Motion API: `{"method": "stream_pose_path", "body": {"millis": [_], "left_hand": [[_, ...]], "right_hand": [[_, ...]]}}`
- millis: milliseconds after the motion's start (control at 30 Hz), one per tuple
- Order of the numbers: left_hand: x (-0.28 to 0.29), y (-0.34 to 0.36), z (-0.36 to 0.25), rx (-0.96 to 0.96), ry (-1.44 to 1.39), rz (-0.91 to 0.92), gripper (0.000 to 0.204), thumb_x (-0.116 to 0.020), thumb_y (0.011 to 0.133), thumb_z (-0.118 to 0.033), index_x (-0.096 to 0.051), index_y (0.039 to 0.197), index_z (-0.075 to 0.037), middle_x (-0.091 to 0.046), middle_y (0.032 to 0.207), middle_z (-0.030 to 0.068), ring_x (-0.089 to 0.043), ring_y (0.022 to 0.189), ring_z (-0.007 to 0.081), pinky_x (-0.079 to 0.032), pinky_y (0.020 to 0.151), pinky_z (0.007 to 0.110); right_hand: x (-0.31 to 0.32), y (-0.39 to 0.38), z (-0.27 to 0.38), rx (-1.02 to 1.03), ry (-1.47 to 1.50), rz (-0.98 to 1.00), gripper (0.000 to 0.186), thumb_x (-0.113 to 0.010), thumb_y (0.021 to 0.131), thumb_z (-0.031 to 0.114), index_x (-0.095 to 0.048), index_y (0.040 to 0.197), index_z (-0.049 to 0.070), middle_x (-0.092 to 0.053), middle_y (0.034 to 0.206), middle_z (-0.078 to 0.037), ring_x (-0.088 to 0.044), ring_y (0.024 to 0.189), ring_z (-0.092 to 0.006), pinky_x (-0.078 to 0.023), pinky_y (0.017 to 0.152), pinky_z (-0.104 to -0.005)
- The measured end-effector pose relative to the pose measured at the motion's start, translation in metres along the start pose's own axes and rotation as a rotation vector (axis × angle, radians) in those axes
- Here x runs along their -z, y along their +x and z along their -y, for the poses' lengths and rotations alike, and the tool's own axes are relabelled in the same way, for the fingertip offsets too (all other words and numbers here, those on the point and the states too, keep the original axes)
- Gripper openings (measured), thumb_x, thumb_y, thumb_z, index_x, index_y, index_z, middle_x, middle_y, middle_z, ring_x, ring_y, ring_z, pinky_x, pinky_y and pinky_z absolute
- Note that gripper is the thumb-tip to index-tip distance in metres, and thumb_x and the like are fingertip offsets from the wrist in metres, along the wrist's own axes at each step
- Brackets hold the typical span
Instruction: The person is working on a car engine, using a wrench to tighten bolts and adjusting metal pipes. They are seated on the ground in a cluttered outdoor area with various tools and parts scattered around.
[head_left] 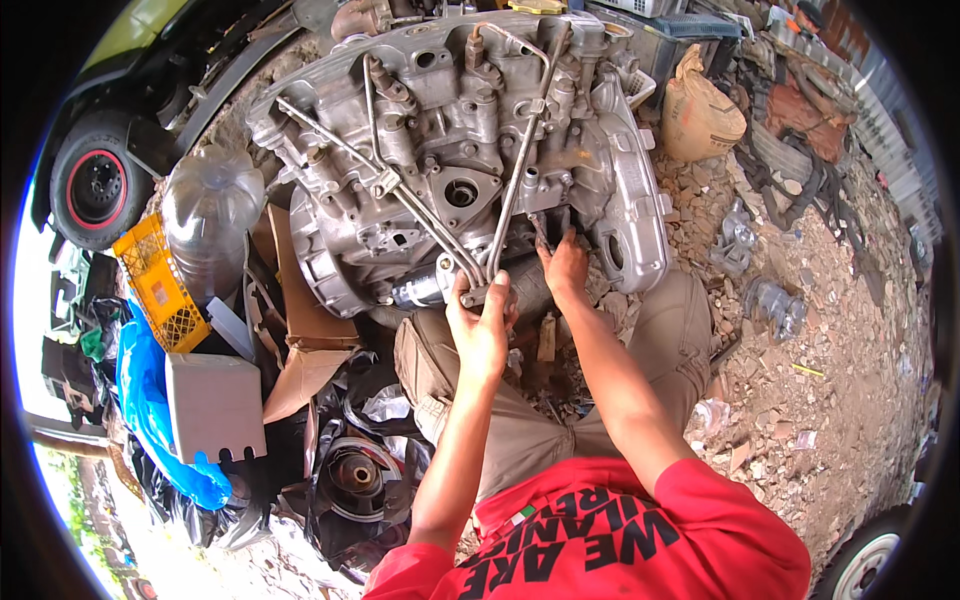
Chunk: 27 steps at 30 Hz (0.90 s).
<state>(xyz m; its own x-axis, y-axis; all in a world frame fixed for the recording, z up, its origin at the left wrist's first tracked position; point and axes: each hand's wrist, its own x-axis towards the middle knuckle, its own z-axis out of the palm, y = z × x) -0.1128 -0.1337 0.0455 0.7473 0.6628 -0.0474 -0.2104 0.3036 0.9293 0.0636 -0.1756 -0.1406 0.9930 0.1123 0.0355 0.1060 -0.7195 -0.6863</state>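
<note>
A large grey metal engine [470, 150] fills the space before me. Thin metal fuel pipes [518, 165] fan across it, and their lower ends come together at a small dark metal clamp [475, 297]. My left hand [482, 325] is closed around these gathered ends, thumb on top. At the engine's lower right, my right hand [566, 268] reaches against the housing. Its fingers are bent close together by a slim dark piece; what they grip is too small to make out. Below the pipes, a silver and black cylinder [422, 291] lies along the engine's lower edge.
Left of the engine stand a clear plastic bottle [208, 215], a yellow crate [160, 285], a cardboard box [300, 310] and a pale box [212, 405]. A round metal part [355, 472] rests on black plastic. Rubble and a brown sack [700, 112] lie to the right.
</note>
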Motion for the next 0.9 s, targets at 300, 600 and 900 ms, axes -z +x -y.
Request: {"method": "stream_pose_path", "body": {"millis": [300,600,900], "left_hand": [[0.006,0.003,0.007,0.016,0.005,-0.029,0.048,-0.071,0.089,-0.017,-0.043,0.123,0.003,-0.057,0.075,0.0014,-0.048,0.055,0.0065,-0.039,0.048,0.021],[0.002,0.0,0.002,-0.011,0.02,0.01,0.019,-0.065,0.091,-0.011,-0.052,0.102,-0.004,-0.054,0.079,0.0017,-0.047,0.059,0.0086,-0.034,0.046,0.022],[-0.003,0.0,0.003,-0.013,0.007,-0.012,0.019,-0.065,0.091,-0.011,-0.052,0.102,-0.004,-0.054,0.078,0.0017,-0.047,0.058,0.0085,-0.033,0.046,0.022]], "right_hand": [[0.014,-0.016,0.028,0.218,0.052,-0.285,0.049,-0.071,0.086,0.024,-0.052,0.123,-0.001,-0.056,0.115,-0.027,-0.06,0.099,-0.0404,-0.051,0.083,-0.046],[-0.001,-0.011,0.031,0.336,0.633,0.038,0.021,-0.054,0.099,0.019,-0.051,0.096,-0.001,-0.063,0.069,-0.016,-0.069,0.065,-0.0286,-0.056,0.057,-0.0376],[-0.02,0.002,0.036,0.248,0.944,0.24,0.029,-0.044,0.104,0.024,-0.051,0.095,-0.002,-0.062,0.064,-0.011,-0.066,0.058,-0.0191,-0.055,0.055,-0.0322]]}}
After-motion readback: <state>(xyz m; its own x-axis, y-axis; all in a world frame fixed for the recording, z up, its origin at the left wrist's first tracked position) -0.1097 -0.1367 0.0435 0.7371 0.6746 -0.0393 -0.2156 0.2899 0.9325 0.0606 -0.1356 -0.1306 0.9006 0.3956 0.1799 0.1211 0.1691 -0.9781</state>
